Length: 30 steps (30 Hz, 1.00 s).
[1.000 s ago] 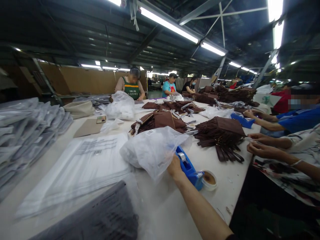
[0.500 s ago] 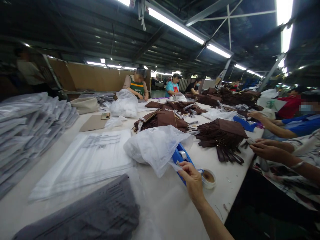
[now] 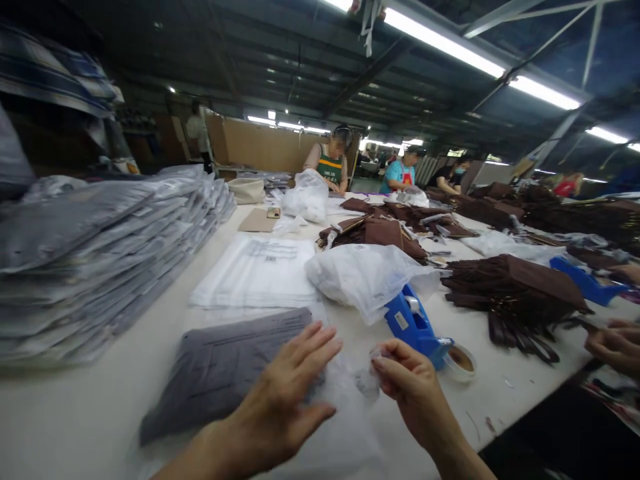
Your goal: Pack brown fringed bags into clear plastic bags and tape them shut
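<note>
The left hand [image 3: 280, 393] lies flat with fingers spread, pressing on the clear bag's open end beside the folded grey garment [image 3: 225, 367] packed inside it on the white table [image 3: 100, 413]. The right hand [image 3: 413, 390] pinches a small piece of clear tape [image 3: 375, 357] between thumb and fingertips, just above the bag's flap. The blue tape dispenser [image 3: 413, 323] stands just beyond, near a crumpled plastic bag [image 3: 365, 277].

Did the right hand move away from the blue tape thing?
Yes. The right hand came off the blue tape dispenser and drew back toward the person, now pinching something small beside the left hand.
</note>
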Tool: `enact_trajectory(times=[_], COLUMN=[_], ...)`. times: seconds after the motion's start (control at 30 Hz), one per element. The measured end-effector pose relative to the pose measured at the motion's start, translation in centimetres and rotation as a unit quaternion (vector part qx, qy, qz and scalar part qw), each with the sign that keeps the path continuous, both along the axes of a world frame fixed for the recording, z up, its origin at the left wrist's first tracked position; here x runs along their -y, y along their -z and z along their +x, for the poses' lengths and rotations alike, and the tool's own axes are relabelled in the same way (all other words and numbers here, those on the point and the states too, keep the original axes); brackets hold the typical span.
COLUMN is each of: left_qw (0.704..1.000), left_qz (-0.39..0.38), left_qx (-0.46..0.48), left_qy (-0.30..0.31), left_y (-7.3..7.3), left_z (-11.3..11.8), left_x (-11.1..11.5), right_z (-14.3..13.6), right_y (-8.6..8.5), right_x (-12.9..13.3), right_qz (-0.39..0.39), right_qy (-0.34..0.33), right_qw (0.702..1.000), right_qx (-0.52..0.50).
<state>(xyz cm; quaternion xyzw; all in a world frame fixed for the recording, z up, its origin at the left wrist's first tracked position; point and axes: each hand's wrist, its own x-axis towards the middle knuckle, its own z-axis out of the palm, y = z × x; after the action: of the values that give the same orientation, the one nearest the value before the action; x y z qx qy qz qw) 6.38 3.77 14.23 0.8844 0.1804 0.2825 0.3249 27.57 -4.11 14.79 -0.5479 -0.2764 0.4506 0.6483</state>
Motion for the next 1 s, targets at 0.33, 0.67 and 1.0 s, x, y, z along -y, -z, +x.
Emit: enact_trajectory(times=[0.33,0.67,1.0], left_qw=[0.893,0.925,0.898], left_qz=[-0.431,-0.355,0.362], left_qx=[0.04,-0.012,-0.213], left_qy=[-0.122,-0.134,-0.13], left_y=[0.3,-2.0,5.0], left_z=[5.0,1.5,-9.2], left_x=[0.8,0.1,7.3], right_z=[-3.9,-6.0,-1.5], right_y=[2.8,3.6,3.5], right_x=[1.5,-0.4,6.2], right_qz=[0.054,0.004,0.134], right_qy=[-0.117,0.036,0.327], right_qw=[0.988,0.944,0.929], right_qx=[-0.083,-0.328,0.109])
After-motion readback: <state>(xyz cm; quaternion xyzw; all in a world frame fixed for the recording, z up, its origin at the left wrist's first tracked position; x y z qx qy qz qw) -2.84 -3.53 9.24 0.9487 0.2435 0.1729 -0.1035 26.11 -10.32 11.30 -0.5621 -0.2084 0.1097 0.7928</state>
